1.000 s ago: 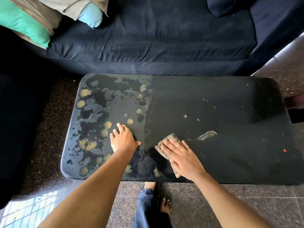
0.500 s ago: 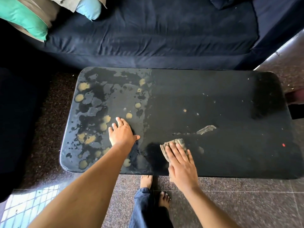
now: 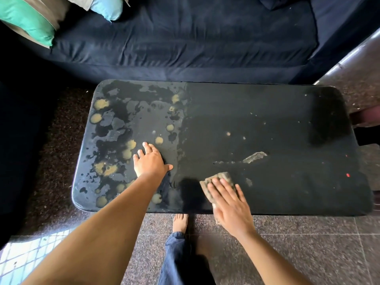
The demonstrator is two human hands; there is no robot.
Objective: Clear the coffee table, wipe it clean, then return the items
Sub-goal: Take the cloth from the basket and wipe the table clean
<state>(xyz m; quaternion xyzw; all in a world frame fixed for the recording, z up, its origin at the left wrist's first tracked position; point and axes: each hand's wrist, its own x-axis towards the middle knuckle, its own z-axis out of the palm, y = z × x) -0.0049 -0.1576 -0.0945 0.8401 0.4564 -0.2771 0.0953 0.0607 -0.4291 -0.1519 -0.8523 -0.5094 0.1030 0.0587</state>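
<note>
The black coffee table [image 3: 287,112] fills the middle of the head view, and nothing but the cloth lies on it. Its left half carries grey wet patches and yellowish spots [image 3: 100,103]. A small grey-brown cloth [image 3: 221,177] lies near the front edge, right of centre. My right hand [image 3: 228,200] presses flat on the cloth with straight fingers, covering most of it. My left hand [image 3: 150,159] rests flat on the wet left half, fingers spread. A pale smear [image 3: 255,156] marks the darker right half.
A dark blue sofa [image 3: 185,38] runs along the table's far side, with green [image 3: 26,21] and light blue cushions [image 3: 107,7] at its left end. My bare foot [image 3: 180,222] and jeans leg stand on the tiled floor by the front edge. Dark rug lies left.
My right hand has slid the cloth to the right and toward the front edge. My left hand has stayed in place on the wet half.
</note>
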